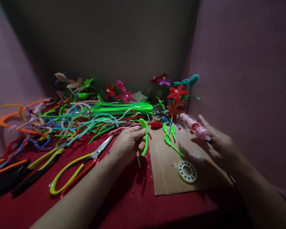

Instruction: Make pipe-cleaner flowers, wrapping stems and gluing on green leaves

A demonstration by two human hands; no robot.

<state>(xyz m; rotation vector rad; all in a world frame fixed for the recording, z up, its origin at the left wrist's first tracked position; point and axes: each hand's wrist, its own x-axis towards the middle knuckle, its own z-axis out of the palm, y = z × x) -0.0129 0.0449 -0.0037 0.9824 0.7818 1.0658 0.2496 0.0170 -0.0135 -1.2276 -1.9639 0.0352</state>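
My left hand [130,143] pinches a bright green pipe-cleaner leaf [144,125], its stem hanging down in front of the fingers. Over the cardboard sheet [163,178], my right hand [218,144] is wrapped around a pink hot glue gun [195,125]; a dark cord runs below the wrist. Several similar green leaves [173,146] lie on the cardboard between the hands. Closer to me on the same sheet is a roll of tape [187,171] with a white core. The gun's trigger and some right fingers are hidden.
Yellow-and-red scissors [72,176] and yellow-and-black pliers [41,163] lie left on the red cloth [124,203]. Behind them is a tangle of coloured pipe cleaners [90,124] and a green bundle [124,108]. Finished flowers [177,92] stand along the back wall.
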